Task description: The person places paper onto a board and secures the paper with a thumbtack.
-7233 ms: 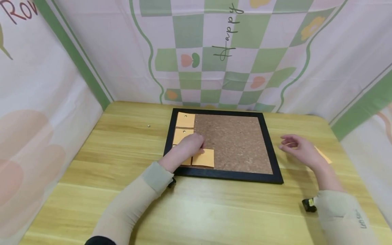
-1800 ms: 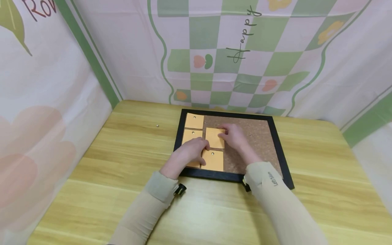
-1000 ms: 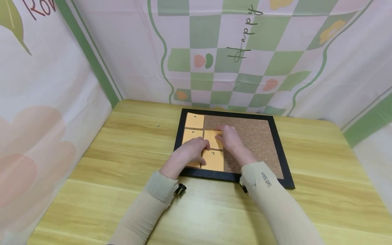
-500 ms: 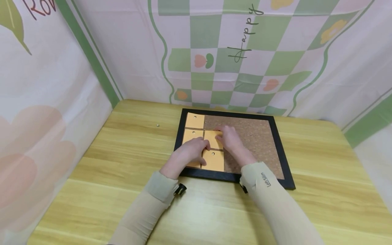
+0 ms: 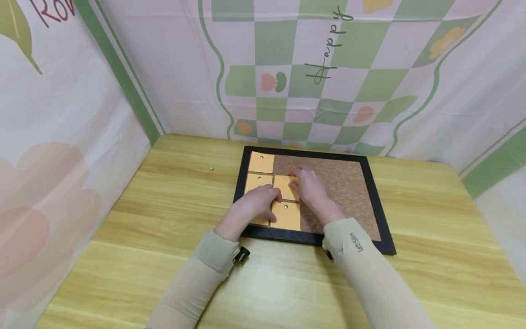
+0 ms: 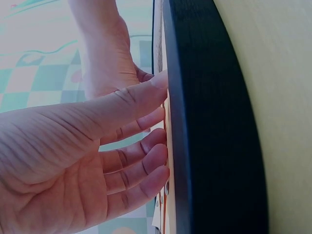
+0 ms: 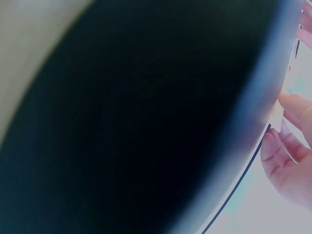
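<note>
A cork board [image 5: 337, 183] in a black frame lies on the table with orange paper notes in its left part. My right hand [image 5: 311, 188] pinches the right edge of a square orange note [image 5: 285, 186], which lies flat in the second column and shows no tack. In the right wrist view, the thumb and fingers of that hand [image 7: 290, 156] are at the paper's edge. My left hand [image 5: 255, 203] rests its fingertips on the notes beside it; the left wrist view shows its fingers [image 6: 129, 187] fairly straight. Below lies a tacked note [image 5: 285, 220].
Two more tacked notes, an upper one [image 5: 261, 162] and one beneath it [image 5: 252, 181], fill the left column; the left hand partly covers a lower note [image 5: 260, 221]. One small metal tack [image 5: 211, 168] lies on the table left of the board. A patterned cloth [image 5: 320, 82] hangs behind.
Earlier, the right hand was off the board at the right; it then brought a note onto the board and slid it slightly left and down. Over the last second, almost nothing has moved.
</note>
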The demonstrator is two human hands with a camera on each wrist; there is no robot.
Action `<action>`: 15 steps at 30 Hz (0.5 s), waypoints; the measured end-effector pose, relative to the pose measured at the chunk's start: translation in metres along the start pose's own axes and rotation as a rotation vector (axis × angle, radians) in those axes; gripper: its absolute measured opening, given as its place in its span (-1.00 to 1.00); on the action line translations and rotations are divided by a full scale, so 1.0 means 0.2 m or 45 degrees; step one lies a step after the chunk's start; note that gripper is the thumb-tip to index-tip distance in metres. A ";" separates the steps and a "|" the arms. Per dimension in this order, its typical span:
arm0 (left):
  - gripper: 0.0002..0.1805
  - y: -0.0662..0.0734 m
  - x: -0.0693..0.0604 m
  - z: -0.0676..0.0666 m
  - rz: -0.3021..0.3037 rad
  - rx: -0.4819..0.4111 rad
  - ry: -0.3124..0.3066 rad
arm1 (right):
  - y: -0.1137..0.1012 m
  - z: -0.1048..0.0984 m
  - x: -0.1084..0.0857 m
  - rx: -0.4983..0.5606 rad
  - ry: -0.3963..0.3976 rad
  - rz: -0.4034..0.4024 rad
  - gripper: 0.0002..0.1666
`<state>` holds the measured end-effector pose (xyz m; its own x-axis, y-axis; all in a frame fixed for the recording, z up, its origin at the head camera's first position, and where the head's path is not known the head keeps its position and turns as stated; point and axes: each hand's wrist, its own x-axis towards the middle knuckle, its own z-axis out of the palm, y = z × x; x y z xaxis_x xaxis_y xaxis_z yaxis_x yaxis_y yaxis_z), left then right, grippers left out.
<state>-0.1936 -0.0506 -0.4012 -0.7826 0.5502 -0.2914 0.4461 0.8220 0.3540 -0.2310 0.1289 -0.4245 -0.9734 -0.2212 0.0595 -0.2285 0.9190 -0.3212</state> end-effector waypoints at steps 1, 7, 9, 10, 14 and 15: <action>-0.44 0.00 0.00 0.00 0.001 0.002 0.002 | 0.00 0.00 0.00 -0.009 0.014 -0.015 -0.66; -0.44 0.00 0.00 0.00 0.001 -0.001 0.011 | -0.01 0.00 -0.01 -0.148 0.116 -0.193 -0.70; -0.44 0.00 0.00 0.00 -0.002 -0.006 0.009 | -0.01 0.01 0.00 -0.198 0.120 -0.252 -0.69; -0.44 0.00 0.00 0.00 -0.003 -0.006 0.009 | -0.02 0.01 0.00 -0.205 0.108 -0.271 -0.70; -0.43 0.00 0.00 0.00 -0.002 -0.014 0.002 | -0.02 0.02 0.00 -0.193 0.021 -0.307 -0.67; -0.43 0.00 0.00 0.00 0.000 -0.014 0.002 | -0.02 0.02 0.00 -0.187 -0.001 -0.311 -0.67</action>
<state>-0.1932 -0.0510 -0.4006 -0.7830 0.5501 -0.2903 0.4414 0.8202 0.3639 -0.2295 0.1231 -0.4276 -0.8891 -0.4423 0.1177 -0.4564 0.8759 -0.1566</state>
